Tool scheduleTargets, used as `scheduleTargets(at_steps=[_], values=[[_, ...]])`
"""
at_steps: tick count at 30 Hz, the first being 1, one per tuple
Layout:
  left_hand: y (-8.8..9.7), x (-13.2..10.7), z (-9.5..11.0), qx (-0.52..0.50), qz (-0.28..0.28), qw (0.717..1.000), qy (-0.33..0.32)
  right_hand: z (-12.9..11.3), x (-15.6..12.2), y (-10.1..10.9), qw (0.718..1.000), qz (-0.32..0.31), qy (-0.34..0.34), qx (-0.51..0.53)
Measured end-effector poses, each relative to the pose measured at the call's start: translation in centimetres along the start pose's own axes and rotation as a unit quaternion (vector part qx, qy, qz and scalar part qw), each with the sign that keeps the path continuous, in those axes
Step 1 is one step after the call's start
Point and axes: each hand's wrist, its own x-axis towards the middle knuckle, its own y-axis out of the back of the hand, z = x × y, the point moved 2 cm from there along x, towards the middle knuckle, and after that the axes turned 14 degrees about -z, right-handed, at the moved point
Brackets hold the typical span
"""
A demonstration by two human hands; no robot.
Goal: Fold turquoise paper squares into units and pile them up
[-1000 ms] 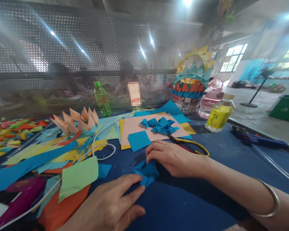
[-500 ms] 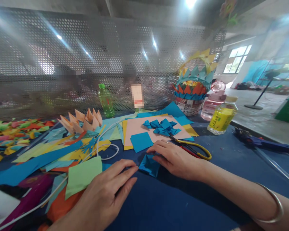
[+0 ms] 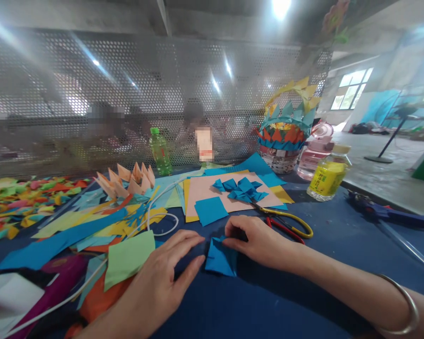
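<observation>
A square of creased blue paper (image 3: pixel 221 258) lies on the dark blue table between my hands, its upper edge lifted a little. My right hand (image 3: pixel 252 240) pinches its upper right corner between thumb and bent fingers. Just left of the paper is my left hand (image 3: pixel 165 268), thumb apart from its outstretched fingers, holding nothing. Beyond them rest a flat blue paper square (image 3: pixel 211 210) and several folded blue paper pieces (image 3: pixel 245 189) on a pink sheet (image 3: pixel 194 188). Scissors (image 3: pixel 285 221) with yellow and red handles lie beyond my right hand.
At left are coloured paper scraps (image 3: pixel 31 202), peach folded points (image 3: pixel 127 181), a green sheet (image 3: pixel 130 256) and a white cord (image 3: pixel 178 220). A paper basket (image 3: pixel 280 157), a yellow-labelled bottle (image 3: pixel 326 179), a pink bottle (image 3: pixel 312 160) and a green bottle (image 3: pixel 160 153) stand at the back.
The blue paper between my hands looks flatter and more opened out, and sits slightly lower in view. My right fingers have curled into a pinch at its upper edge; my left thumb has spread slightly.
</observation>
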Motion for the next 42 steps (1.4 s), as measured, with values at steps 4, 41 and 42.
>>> scheduleTargets(at_steps=[4,41,42], values=[[-0.2,0.4,-0.1,-0.161,-0.042,0.983,0.073,-1.1,-0.3,-0.2,0.997,0.010,0.052,0.057],[0.9,0.3,0.6,-0.507,-0.048,0.845,0.165,-2.8,-1.2,-1.3,0.991,0.037,0.099,0.086],[0.9,0.3,0.5,-0.506,-0.040,0.847,0.160,-2.8,-1.1,-1.2,0.989,0.043,0.102,0.094]])
